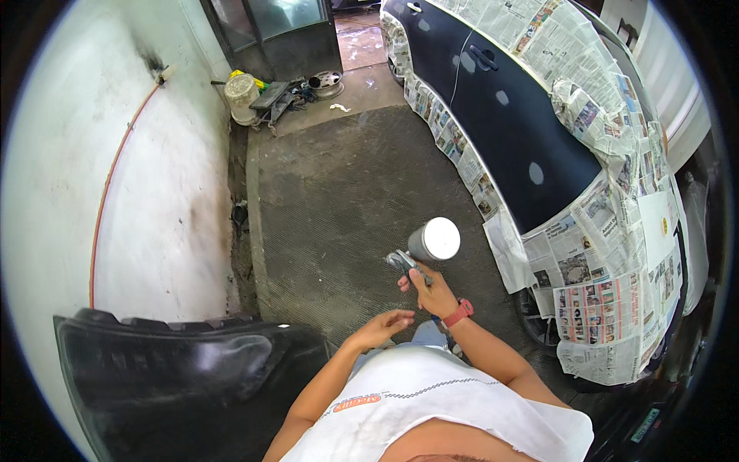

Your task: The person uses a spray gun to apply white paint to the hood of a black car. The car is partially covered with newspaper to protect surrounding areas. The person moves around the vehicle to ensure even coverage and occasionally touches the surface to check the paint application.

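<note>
In front of my body, my right hand (433, 294) is wrapped round the grip of a spray gun (401, 262). The gun's metal body pokes out beyond my fingers. Its grey cup with a round white lid (441, 238) sits on the far right side of it. My left hand (381, 328) hovers lower and to the left, holding nothing, its fingers loosely stretched toward my right wrist. A red watch (459, 312) is on that wrist. To the right stands a car with dark door panels (508, 115) marked by pale grey patches.
Newspaper masking (593, 262) covers the car's windows, lower edge and near end. A black bumper-like part (177, 377) lies at lower left. Along the white wall runs an orange hose (115, 169). A bucket (242, 98) and a wheel rim (326, 84) stand at the back.
</note>
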A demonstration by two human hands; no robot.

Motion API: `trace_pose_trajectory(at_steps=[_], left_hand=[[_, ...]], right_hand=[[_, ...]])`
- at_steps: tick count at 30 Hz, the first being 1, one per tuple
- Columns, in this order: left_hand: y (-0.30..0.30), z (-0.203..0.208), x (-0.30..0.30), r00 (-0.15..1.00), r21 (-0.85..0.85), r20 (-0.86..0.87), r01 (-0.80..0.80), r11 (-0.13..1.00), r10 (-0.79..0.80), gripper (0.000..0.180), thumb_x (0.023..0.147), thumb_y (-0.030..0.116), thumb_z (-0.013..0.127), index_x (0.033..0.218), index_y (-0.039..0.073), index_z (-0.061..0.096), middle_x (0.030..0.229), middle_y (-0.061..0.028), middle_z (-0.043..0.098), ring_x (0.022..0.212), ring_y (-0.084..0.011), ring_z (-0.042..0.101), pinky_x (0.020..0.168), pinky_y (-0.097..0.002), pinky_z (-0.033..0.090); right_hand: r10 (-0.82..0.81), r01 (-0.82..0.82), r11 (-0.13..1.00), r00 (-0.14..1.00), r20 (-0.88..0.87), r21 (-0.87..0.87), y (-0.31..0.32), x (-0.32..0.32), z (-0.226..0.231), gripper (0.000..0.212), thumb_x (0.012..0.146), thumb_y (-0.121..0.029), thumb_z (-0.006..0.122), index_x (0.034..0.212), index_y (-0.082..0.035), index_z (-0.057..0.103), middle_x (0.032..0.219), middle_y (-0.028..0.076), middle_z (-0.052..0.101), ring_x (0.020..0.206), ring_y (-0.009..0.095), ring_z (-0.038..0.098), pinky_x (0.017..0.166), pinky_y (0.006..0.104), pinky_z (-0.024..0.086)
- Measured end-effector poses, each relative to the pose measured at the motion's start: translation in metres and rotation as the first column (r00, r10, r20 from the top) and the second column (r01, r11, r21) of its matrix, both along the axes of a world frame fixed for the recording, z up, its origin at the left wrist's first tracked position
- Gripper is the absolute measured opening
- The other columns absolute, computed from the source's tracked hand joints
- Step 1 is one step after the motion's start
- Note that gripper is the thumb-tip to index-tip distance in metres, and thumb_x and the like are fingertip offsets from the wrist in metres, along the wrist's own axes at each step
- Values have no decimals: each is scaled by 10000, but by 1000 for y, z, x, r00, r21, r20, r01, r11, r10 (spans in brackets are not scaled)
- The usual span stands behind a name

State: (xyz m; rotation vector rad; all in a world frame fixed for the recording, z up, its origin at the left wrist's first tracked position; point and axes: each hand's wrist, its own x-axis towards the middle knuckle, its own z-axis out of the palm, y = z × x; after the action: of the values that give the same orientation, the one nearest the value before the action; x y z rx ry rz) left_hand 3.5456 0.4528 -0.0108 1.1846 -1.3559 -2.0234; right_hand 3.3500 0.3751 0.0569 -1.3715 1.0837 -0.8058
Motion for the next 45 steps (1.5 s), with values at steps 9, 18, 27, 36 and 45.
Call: trace_pose_trajectory(at_steps=[9, 18, 27, 36, 45], left_hand=[[-166, -30, 17, 978, -58, -155, -147, 987, 136, 278, 1071, 152, 593, 1306, 5, 622, 1206, -41, 675, 1100, -140, 639, 1038, -326, 496], [-370, -8, 52, 918, 41, -245, -313, 949, 313, 341, 1080, 201, 592, 1385, 47, 596, 1294, -32, 659, 1130, -123, 639, 1009, -305, 510], [-524, -4, 82, 900, -6, -227, -382, 924, 371, 260, 1058, 145, 626, 1288, 30, 661, 1216, -2, 691, 1112, -76, 605, 1010, -282, 479], [-636, -22, 162, 939, -58, -224, -279, 958, 260, 257, 1056, 136, 623, 1290, 38, 663, 1217, 0, 688, 1101, -88, 606, 1000, -289, 475], [-719, -39, 358, 999, -72, -36, 28, 997, -31, 377, 1047, 211, 647, 1392, 63, 610, 1298, -78, 677, 1232, -176, 613, 1080, -349, 473]], right_hand=[[-48, 56, 996, 993, 104, -73, -173, 84, -17, 496, 1109, -431, 481, 1281, 4, 647, 857, 50, 704, 717, 77, 616, 576, 245, 513], [-58, 58, 998, 997, 42, 5, -385, 126, 10, 541, 1087, -519, 468, 1140, -16, 661, 813, 42, 687, 505, 71, 552, 430, 240, 441], [-54, 54, 994, 999, -4, 92, -534, 159, 5, 569, 1074, -515, 515, 1151, 22, 688, 884, 107, 740, 802, 170, 708, 768, 345, 558], [-164, 166, 981, 986, -24, 103, -634, 239, 7, 544, 1076, -475, 509, 1236, 16, 681, 934, 116, 752, 830, 177, 720, 749, 341, 553], [-249, 258, 960, 964, -88, 106, -703, 361, 6, 516, 1066, -432, 482, 1298, -6, 658, 972, 104, 756, 773, 158, 713, 493, 284, 524]])
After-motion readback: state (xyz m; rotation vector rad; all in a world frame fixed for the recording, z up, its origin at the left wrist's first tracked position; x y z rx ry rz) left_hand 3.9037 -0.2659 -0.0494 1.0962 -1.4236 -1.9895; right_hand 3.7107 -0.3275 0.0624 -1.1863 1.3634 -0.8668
